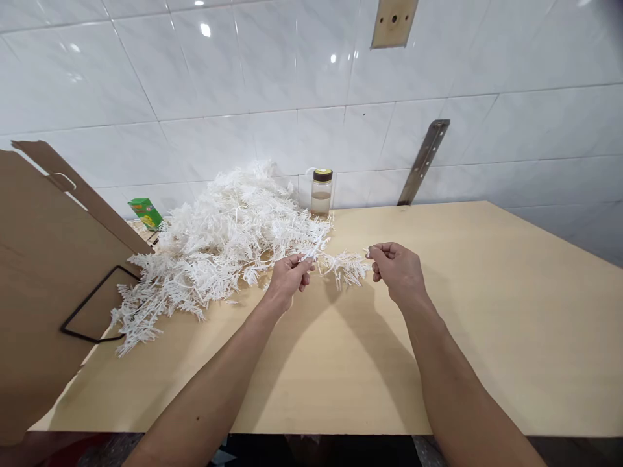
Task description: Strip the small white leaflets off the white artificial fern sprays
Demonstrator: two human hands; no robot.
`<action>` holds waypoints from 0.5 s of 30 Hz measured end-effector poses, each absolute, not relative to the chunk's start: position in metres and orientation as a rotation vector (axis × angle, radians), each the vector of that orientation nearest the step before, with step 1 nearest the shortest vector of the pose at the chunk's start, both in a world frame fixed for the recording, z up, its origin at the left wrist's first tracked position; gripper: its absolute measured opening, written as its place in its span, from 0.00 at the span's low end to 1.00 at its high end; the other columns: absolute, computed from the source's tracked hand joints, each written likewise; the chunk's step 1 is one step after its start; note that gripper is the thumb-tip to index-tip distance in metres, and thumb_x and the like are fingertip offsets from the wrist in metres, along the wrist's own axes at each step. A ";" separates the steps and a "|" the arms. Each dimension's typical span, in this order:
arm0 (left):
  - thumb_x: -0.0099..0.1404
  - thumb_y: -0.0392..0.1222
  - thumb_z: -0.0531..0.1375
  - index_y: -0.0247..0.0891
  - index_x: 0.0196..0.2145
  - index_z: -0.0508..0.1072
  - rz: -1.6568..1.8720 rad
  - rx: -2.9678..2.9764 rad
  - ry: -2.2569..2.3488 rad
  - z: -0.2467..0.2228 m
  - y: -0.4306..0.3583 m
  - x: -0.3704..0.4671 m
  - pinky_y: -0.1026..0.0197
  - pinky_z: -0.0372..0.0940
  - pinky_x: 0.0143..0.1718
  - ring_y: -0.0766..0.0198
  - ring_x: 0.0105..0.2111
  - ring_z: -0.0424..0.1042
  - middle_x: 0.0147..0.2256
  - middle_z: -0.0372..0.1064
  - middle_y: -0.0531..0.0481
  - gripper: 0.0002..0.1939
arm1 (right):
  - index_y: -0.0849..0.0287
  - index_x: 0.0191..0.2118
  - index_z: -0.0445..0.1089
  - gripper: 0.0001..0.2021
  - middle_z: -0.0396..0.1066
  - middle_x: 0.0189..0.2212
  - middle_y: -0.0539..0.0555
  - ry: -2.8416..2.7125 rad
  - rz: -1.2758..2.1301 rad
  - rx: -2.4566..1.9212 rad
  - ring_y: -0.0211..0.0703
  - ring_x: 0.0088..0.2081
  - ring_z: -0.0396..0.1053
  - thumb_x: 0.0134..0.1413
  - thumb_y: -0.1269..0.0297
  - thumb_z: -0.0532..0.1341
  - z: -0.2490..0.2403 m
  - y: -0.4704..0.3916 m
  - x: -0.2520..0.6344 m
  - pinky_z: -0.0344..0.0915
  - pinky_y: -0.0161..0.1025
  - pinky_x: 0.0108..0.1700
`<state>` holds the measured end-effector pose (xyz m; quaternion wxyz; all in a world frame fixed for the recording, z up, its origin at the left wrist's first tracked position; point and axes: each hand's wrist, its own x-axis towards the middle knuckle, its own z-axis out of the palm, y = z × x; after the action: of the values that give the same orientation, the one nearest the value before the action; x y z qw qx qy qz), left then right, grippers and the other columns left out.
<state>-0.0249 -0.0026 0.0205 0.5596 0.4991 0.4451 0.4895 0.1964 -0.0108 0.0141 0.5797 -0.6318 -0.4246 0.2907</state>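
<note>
Between my hands hangs a sprig of white artificial foliage (pixel 348 267), held just above the table. My left hand (pixel 288 280) is closed in a pinch on its stem, close to the right edge of the big pile. My right hand (pixel 396 267) pinches the tip at the other end of the sprig; the fingers partly cover what they grip. To the left lies a large heap of the same white feathery branches (pixel 233 224), tangled together and reaching toward the wall.
A lidded bottle with liquid (pixel 321 194) stands behind the pile by the tiled wall. On the left are a cardboard box (pixel 53 272), a black wire frame (pixel 80 334) and a green carton (pixel 145 213). A metal bracket (pixel 424 162) leans up the wall behind the wooden table (pixel 511 311).
</note>
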 end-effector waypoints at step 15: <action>0.55 0.46 0.65 0.35 0.29 0.66 1.139 0.997 0.877 0.033 0.003 -0.035 0.68 0.54 0.15 0.70 0.20 0.69 0.37 0.76 0.42 0.14 | 0.59 0.46 0.74 0.19 0.73 0.31 0.54 -1.300 0.645 -1.509 0.34 0.20 0.66 0.56 0.52 0.59 0.018 -0.019 0.182 0.67 0.34 0.22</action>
<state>-0.0350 0.0026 0.0329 0.6411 0.4374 0.3848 0.4996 0.1820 -0.0190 0.0184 0.5003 -0.6241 -0.5377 0.2668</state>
